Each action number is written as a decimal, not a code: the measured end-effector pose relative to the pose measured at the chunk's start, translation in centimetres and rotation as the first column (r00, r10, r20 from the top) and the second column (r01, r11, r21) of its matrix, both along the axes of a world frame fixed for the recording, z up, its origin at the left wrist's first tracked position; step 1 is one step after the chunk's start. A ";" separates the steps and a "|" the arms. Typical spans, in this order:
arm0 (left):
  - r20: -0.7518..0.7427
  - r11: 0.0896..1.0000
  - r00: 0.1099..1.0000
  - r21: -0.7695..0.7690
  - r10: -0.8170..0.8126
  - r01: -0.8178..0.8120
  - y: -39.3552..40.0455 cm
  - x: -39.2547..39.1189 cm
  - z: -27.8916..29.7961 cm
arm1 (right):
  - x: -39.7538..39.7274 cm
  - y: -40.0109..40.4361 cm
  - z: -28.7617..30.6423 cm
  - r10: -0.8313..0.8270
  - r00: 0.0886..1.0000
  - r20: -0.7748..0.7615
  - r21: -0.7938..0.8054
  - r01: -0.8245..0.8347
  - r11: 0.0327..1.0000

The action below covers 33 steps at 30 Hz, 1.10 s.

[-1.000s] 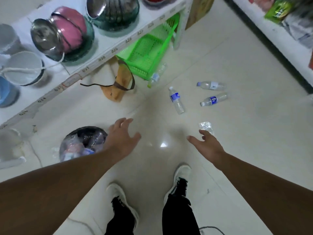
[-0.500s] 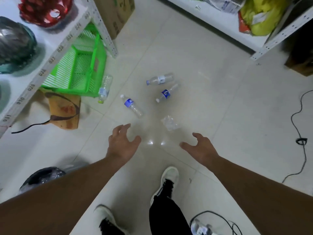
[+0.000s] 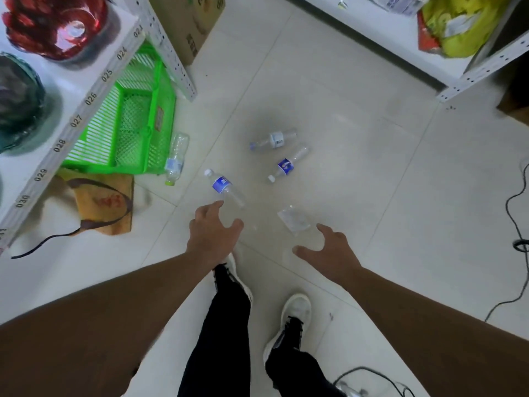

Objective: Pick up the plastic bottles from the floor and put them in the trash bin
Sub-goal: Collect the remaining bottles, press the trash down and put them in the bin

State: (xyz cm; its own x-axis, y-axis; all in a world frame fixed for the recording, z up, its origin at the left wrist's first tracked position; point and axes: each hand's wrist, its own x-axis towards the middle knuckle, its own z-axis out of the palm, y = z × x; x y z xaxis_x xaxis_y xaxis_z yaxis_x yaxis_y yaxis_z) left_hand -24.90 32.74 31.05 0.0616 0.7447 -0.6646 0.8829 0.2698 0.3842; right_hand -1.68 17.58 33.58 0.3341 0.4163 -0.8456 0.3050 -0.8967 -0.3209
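Observation:
Several clear plastic bottles lie on the white tiled floor. A blue-labelled bottle (image 3: 223, 187) lies just beyond my left hand (image 3: 212, 233), which is open with fingers spread and holds nothing. A crushed clear bottle (image 3: 294, 218) lies just beyond my right hand (image 3: 329, 252), also open and empty. Farther off lie another blue-labelled bottle (image 3: 288, 164) and a white-labelled bottle (image 3: 272, 140). A green-capped bottle (image 3: 176, 158) rests against the green basket (image 3: 134, 118). The trash bin is out of view.
A white shelf (image 3: 71, 90) with bowls runs along the left, a cloth bag (image 3: 104, 203) and a cardboard box (image 3: 189, 21) beneath and beside it. Another shelf (image 3: 458, 73) stands at the back right. Black cables (image 3: 515, 224) trail on the right. My feet (image 3: 294, 313) are below.
The view has swung right and forward; the bin with the black bag at lower left has left the frame. The bottles now lie closer to both hands, which stay open.

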 end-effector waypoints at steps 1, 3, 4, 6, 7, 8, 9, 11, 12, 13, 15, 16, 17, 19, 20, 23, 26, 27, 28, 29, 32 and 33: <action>-0.006 1.000 1.000 -0.004 0.019 -0.019 1.0 -0.1 -0.9 | -0.4 0.7 -0.8 0.005 1.000 0.004 -0.009 -0.005 1.000; -0.024 0.998 0.998 -0.015 0.066 -0.067 3.0 -0.5 -3.4 | -1.2 2.3 -3.2 0.025 1.000 0.012 -0.022 -0.025 0.999; -0.036 0.996 0.995 -0.013 0.089 -0.089 4.0 -0.7 -4.9 | -1.5 3.1 -4.8 0.030 0.999 0.016 -0.025 -0.030 0.999; -0.068 0.994 0.992 -0.022 0.107 -0.109 5.4 -1.2 -8.5 | -2.2 4.4 -8.7 0.005 0.999 0.049 -0.030 -0.003 1.000; -0.084 0.993 0.990 -0.030 0.112 -0.115 5.9 -1.2 -10.4 | -2.5 4.8 -10.8 -0.020 0.997 0.068 -0.037 0.023 0.999; -0.097 0.992 0.989 -0.039 0.116 -0.120 6.2 -1.1 -12.3 | -3.0 5.0 -13.0 -0.037 0.996 0.082 -0.052 0.042 0.998; -0.099 0.991 0.987 -0.044 0.125 -0.129 6.7 -0.8 -14.3 | -3.4 5.1 -15.2 -0.037 0.995 0.097 -0.066 0.044 0.997; -0.084 0.985 0.983 -0.037 0.166 -0.169 7.4 0.2 -18.5 | -3.7 5.1 -20.0 0.013 0.990 0.144 -0.071 -0.003 0.997; -0.074 0.981 0.978 -0.022 0.193 -0.195 7.8 0.9 -20.9 | -3.5 5.2 -22.5 0.051 0.983 0.174 -0.057 -0.042 0.997; -0.065 0.975 0.973 -0.006 0.223 -0.224 8.3 1.6 -23.4 | -3.1 5.5 -25.2 0.101 0.975 0.200 -0.040 -0.095 0.995; -0.067 0.957 0.955 0.005 0.290 -0.290 9.2 3.4 -28.2 | -1.7 5.7 -30.7 0.233 0.943 0.237 -0.029 -0.232 0.972; -0.070 0.944 0.941 0.016 0.330 -0.330 9.7 4.3 -30.7 | -0.9 5.8 -33.5 0.309 0.913 0.266 -0.036 -0.311 0.950; -0.077 0.927 0.924 0.032 0.375 -0.373 10.3 5.2 -33.0 | -0.3 5.8 -36.0 0.389 0.865 0.316 -0.046 -0.395 0.917; -0.087 0.876 0.873 0.102 0.479 -0.471 11.2 6.6 -36.9 | 0.9 5.8 -40.3 0.473 0.751 0.460 -0.025 -0.522 0.853; -0.077 0.842 0.842 0.134 0.534 -0.522 11.6 7.1 -38.4 | 1.3 5.5 -42.1 0.492 0.696 0.523 0.004 -0.579 0.815; 0.032 0.759 0.770 0.142 0.638 -0.635 11.8 7.2 -39.7 | 2.3 4.4 -44.1 0.489 0.647 0.585 0.141 -0.675 0.724; 0.028 0.881 0.896 0.176 0.442 -0.440 10.4 6.3 -36.4 | 2.7 5.9 -40.2 0.308 0.774 0.553 0.174 -0.469 0.866; 0.010 0.907 0.924 0.189 0.381 -0.376 10.0 6.2 -34.7 | 2.8 6.8 -38.2 0.223 0.813 0.538 0.203 -0.382 0.902; -0.002 0.919 0.938 0.205 0.346 -0.338 9.8 6.2 -32.9 | 3.0 7.9 -36.1 0.161 0.839 0.520 0.237 -0.323 0.916; -0.009 0.923 0.946 0.221 0.323 -0.314 9.8 6.4 -30.8 | 3.6 9.1 -33.9 0.137 0.852 0.506 0.258 -0.301 0.918; 0.005 0.932 0.953 0.208 0.304 -0.299 10.5 6.9 -24.7 | 6.1 12.8 -27.3 0.221 0.839 0.498 0.258 -0.386 0.886; 0.017 0.933 0.952 0.196 0.306 -0.303 10.8 7.1 -22.7 | 7.0 13.9 -25.1 0.255 0.830 0.497 0.255 -0.421 0.871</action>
State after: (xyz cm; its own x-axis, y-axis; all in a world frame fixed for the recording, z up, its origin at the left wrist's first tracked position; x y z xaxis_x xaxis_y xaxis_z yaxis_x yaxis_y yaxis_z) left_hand -17.79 43.53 8.34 -0.1961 0.8408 -0.5045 0.7757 0.4478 0.4447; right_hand 5.33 31.44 8.51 0.4125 0.8034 -0.4294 0.7481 -0.5677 -0.3435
